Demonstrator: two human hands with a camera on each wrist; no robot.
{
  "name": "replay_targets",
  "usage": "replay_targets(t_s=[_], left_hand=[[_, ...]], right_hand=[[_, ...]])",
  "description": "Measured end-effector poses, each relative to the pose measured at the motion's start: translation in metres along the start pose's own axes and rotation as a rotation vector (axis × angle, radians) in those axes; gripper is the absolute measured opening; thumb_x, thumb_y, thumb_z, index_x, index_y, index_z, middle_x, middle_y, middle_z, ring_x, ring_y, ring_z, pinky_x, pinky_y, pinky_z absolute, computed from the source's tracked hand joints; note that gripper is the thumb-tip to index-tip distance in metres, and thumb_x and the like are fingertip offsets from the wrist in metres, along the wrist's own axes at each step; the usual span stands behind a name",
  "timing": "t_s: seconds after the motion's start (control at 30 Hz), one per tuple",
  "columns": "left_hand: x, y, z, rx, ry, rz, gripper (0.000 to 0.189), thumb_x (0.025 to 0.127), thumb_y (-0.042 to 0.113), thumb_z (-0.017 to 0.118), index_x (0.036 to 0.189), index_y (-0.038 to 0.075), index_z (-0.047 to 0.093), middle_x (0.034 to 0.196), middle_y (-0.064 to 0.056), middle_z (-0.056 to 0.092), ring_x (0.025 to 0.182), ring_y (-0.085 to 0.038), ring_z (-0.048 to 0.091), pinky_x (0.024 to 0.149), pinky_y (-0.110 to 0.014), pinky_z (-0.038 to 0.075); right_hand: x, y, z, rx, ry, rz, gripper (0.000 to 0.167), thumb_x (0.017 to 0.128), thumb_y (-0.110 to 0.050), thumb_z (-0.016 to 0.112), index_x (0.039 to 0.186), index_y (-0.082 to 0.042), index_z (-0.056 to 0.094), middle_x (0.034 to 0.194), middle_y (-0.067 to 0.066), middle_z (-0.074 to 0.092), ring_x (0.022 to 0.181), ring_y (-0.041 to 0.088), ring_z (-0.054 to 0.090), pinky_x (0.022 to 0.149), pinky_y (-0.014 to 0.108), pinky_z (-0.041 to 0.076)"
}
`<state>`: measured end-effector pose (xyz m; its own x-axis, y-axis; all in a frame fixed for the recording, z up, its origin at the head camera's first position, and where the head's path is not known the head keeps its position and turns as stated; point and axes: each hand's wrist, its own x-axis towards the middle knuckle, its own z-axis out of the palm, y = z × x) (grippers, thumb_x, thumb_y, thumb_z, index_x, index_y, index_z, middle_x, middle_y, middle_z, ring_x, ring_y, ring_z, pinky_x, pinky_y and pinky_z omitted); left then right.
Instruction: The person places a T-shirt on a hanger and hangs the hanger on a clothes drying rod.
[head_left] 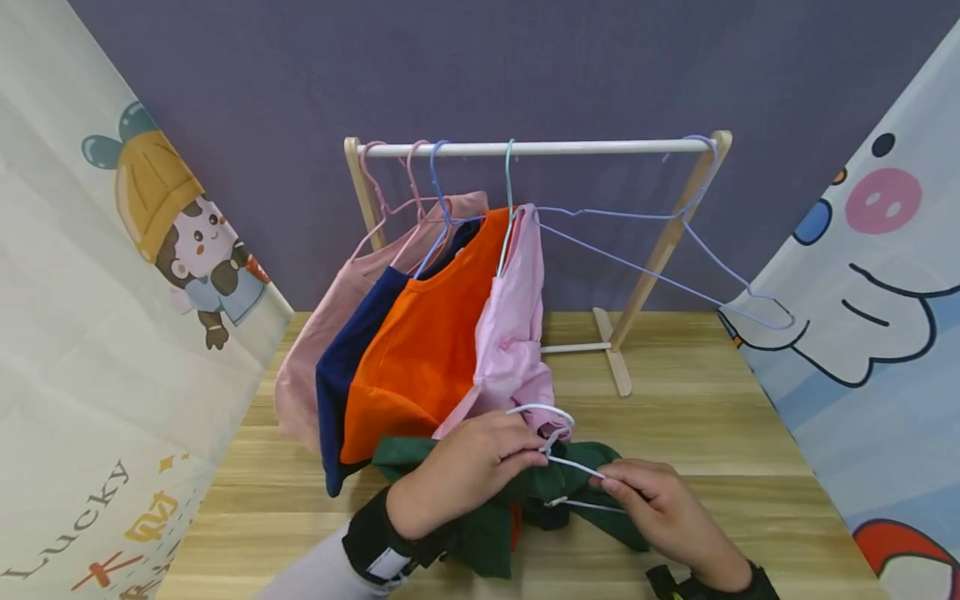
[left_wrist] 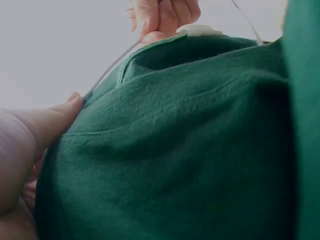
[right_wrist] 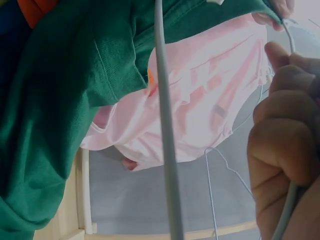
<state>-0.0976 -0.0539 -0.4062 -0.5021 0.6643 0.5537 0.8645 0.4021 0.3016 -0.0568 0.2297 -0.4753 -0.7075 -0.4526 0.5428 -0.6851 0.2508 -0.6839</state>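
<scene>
A dark green garment (head_left: 483, 533) hangs bunched below my hands, over the near part of the table. My left hand (head_left: 468, 462) pinches a white hanger (head_left: 576, 466) beside the base of its hook, and the thumb lies against the green cloth's edge in the left wrist view. One arm of the hanger is gripped by my right hand (head_left: 667, 504), its fingers curled round the wire in the right wrist view. The hanger's lower bar (right_wrist: 167, 130) crosses in front of the cloth there. A small white tag (left_wrist: 200, 31) shows on the garment's edge.
Behind stands a rack with a white rail (head_left: 600, 147). From it hang a dusty pink garment (head_left: 300, 392), a navy one (head_left: 333, 408), an orange one (head_left: 420, 350) and a light pink one (head_left: 513, 350). A bare lilac hanger (head_left: 637, 215) hangs at the right end, jutting forward.
</scene>
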Motion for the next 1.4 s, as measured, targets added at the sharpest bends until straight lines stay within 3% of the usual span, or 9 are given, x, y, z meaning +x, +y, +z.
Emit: replay_targets(t_s=[0.17, 0.33, 0.43, 0.63, 0.87, 1.03, 1.13, 1.27, 1.4], left_hand=[[-0.001, 0.0, -0.001, 0.044, 0.012, -0.037, 0.009, 0.092, 0.025, 0.08, 0.098, 0.017, 0.079, 0.093, 0.008, 0.073, 0.086, -0.006, 0.068, 0.084, -0.017, 0.056], [-0.002, -0.002, -0.01, -0.023, 0.08, -0.08, 0.01, 0.093, 0.021, 0.079, 0.101, 0.016, 0.077, 0.091, 0.006, 0.071, 0.081, -0.007, 0.065, 0.08, -0.015, 0.056], [-0.003, -0.006, -0.019, -0.076, 0.135, -0.1, 0.009, 0.094, 0.019, 0.078, 0.102, 0.015, 0.075, 0.092, 0.005, 0.07, 0.082, -0.008, 0.063, 0.08, -0.015, 0.056], [-0.003, -0.01, -0.034, -0.156, 0.203, -0.139, 0.006, 0.094, 0.015, 0.077, 0.099, 0.014, 0.074, 0.092, 0.004, 0.068, 0.084, -0.009, 0.063, 0.081, -0.019, 0.056], [-0.003, -0.009, -0.04, -0.228, 0.252, -0.129, 0.007, 0.092, 0.01, 0.078, 0.097, 0.012, 0.073, 0.088, 0.002, 0.068, 0.081, -0.009, 0.062, 0.078, -0.018, 0.055], [-0.003, -0.009, -0.041, -0.256, 0.279, -0.114, 0.011, 0.09, 0.006, 0.079, 0.097, 0.012, 0.073, 0.089, 0.002, 0.069, 0.082, -0.01, 0.064, 0.08, -0.018, 0.057], [-0.004, -0.009, -0.041, -0.271, 0.285, -0.107, 0.009, 0.091, 0.007, 0.079, 0.097, 0.012, 0.074, 0.089, 0.001, 0.069, 0.082, -0.01, 0.064, 0.08, -0.019, 0.058], [-0.006, -0.009, -0.042, -0.275, 0.294, -0.114, 0.008, 0.091, 0.008, 0.078, 0.096, 0.012, 0.073, 0.088, 0.001, 0.069, 0.082, -0.01, 0.065, 0.08, -0.019, 0.057], [-0.007, -0.011, -0.043, -0.267, 0.306, -0.126, 0.009, 0.09, 0.007, 0.079, 0.095, 0.012, 0.073, 0.088, 0.001, 0.069, 0.082, -0.01, 0.065, 0.08, -0.019, 0.057]], right_hand=[[0.004, -0.004, -0.002, -0.069, 0.026, 0.052, 0.045, 0.088, 0.02, 0.065, 0.11, -0.018, 0.073, 0.096, -0.006, 0.072, 0.08, 0.001, 0.063, 0.068, 0.015, 0.052], [0.005, -0.005, -0.019, -0.168, 0.141, 0.079, 0.042, 0.083, 0.019, 0.071, 0.111, -0.013, 0.074, 0.089, -0.01, 0.067, 0.071, -0.001, 0.055, 0.059, 0.015, 0.046], [0.002, -0.001, -0.03, -0.217, 0.199, 0.097, 0.042, 0.08, 0.019, 0.074, 0.114, -0.007, 0.073, 0.092, -0.011, 0.067, 0.076, -0.001, 0.058, 0.066, 0.013, 0.049], [-0.007, 0.016, -0.039, -0.059, 0.249, 0.279, 0.051, 0.086, 0.018, 0.069, 0.134, 0.003, 0.061, 0.109, -0.012, 0.073, 0.097, 0.0, 0.069, 0.086, 0.011, 0.052], [0.001, 0.065, -0.024, 0.293, 0.046, 0.284, 0.059, 0.092, 0.018, 0.062, 0.147, 0.017, 0.041, 0.137, -0.013, 0.067, 0.124, 0.003, 0.065, 0.1, 0.017, 0.053], [0.01, 0.094, -0.008, 0.434, -0.145, 0.424, 0.061, 0.101, 0.002, 0.061, 0.153, 0.014, 0.034, 0.151, -0.016, 0.055, 0.134, -0.004, 0.055, 0.107, 0.015, 0.046], [0.013, 0.104, -0.001, 0.496, -0.215, 0.458, 0.06, 0.102, -0.001, 0.059, 0.154, 0.013, 0.032, 0.151, -0.017, 0.054, 0.134, -0.006, 0.053, 0.107, 0.013, 0.043], [0.014, 0.107, 0.006, 0.567, -0.281, 0.391, 0.06, 0.099, 0.003, 0.059, 0.152, 0.015, 0.035, 0.147, -0.015, 0.059, 0.132, 0.0, 0.057, 0.105, 0.015, 0.046], [0.014, 0.106, 0.01, 0.543, -0.285, 0.355, 0.048, 0.095, 0.007, 0.064, 0.142, 0.004, 0.057, 0.133, -0.013, 0.069, 0.119, 0.002, 0.063, 0.096, 0.018, 0.052]])
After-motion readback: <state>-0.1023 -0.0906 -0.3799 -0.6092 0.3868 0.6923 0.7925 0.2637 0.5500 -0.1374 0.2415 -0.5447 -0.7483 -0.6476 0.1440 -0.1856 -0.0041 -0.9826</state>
